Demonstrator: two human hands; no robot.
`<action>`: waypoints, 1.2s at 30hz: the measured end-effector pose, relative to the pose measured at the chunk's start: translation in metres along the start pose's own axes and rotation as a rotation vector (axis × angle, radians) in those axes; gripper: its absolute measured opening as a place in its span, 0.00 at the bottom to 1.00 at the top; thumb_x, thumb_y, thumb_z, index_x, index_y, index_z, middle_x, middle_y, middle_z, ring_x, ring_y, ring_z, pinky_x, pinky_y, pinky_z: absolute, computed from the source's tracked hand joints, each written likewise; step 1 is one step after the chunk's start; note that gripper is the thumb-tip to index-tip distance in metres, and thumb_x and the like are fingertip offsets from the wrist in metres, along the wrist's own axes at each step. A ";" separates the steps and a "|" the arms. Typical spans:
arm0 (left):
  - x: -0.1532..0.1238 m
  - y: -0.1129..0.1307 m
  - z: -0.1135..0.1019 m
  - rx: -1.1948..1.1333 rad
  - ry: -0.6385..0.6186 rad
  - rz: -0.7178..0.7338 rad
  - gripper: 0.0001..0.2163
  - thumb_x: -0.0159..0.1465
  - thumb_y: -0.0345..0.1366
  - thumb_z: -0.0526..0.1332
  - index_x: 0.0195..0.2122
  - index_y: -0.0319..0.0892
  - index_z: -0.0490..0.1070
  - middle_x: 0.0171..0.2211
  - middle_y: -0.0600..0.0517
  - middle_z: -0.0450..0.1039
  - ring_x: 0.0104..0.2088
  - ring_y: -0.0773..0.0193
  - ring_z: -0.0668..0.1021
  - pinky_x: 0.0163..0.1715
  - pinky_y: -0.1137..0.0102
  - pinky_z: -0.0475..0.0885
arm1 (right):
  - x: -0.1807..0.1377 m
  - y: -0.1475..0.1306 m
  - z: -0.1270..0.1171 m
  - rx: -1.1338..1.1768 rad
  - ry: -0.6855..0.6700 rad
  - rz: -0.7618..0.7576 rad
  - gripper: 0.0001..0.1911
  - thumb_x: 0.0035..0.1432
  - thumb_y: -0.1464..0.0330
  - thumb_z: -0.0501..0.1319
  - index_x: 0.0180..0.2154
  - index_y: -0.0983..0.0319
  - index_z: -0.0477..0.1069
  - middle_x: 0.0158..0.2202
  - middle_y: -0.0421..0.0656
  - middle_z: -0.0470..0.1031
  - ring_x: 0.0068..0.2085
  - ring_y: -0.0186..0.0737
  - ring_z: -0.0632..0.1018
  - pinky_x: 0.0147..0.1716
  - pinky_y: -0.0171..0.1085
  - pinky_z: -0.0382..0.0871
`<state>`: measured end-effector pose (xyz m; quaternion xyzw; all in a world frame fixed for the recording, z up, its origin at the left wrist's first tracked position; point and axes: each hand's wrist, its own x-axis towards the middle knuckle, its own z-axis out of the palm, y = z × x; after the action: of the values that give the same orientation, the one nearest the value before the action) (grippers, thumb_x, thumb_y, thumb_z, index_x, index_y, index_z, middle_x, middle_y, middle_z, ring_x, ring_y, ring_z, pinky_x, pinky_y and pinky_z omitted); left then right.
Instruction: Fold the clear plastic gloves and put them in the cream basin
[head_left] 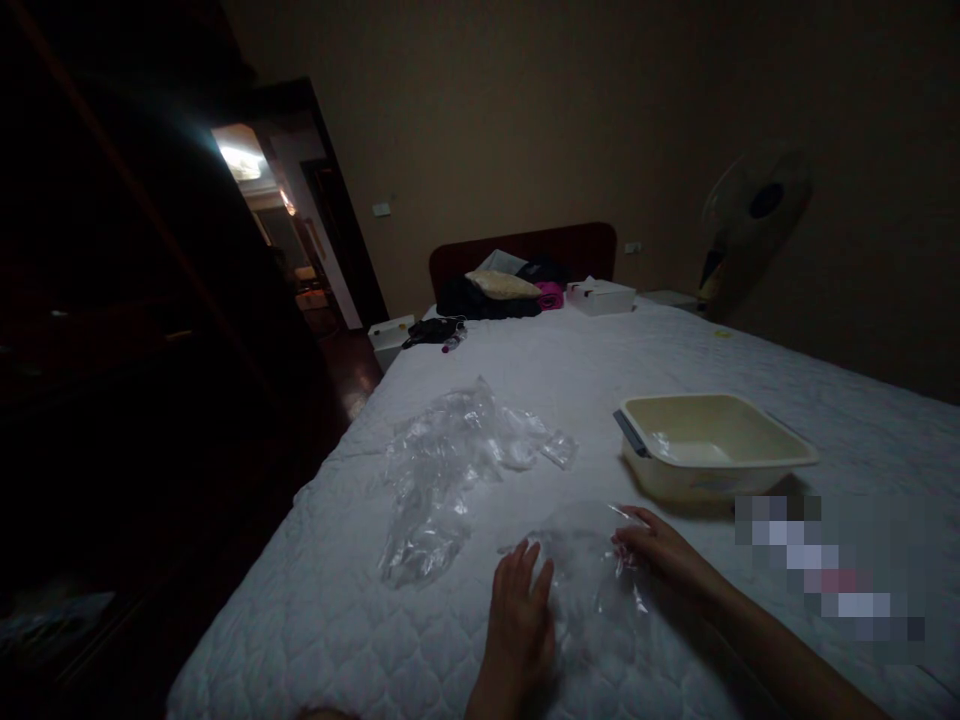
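A clear plastic bag (581,585) lies in front of me on the white quilted bed (315,590). My right hand (660,550) grips its upper right edge, where a small reddish patch shows. At the bag's left side is my left hand (520,610), its fingers stretched out and slightly apart, touching or just above the film. Several more crumpled clear plastic bags (450,460) are heaped farther left. Beyond my right hand stands a cream plastic basin (712,478) with grey handles.
Dark clothes (480,300) and a cream cushion (502,285) are piled by the headboard (525,240), beside a white box (600,297). A fan (765,200) stands at the right wall. The bed's left edge drops to a dark floor. A pixelated patch covers the lower right.
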<state>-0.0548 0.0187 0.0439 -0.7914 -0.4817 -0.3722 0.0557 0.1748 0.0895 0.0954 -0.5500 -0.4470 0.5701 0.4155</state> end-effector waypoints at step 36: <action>0.014 0.031 -0.008 -1.994 -0.159 -1.131 0.17 0.57 0.50 0.60 0.33 0.39 0.73 0.36 0.47 0.74 0.35 0.56 0.77 0.43 0.60 0.66 | -0.032 -0.029 -0.003 -0.268 -0.279 -0.294 0.22 0.49 0.50 0.60 0.35 0.62 0.71 0.45 0.49 0.74 0.48 0.50 0.72 0.50 0.46 0.63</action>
<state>-0.0304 0.0087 0.0669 -0.1753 -0.2615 -0.5087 -0.8013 0.1788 0.0663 0.1312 -0.4450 -0.6473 0.5094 0.3514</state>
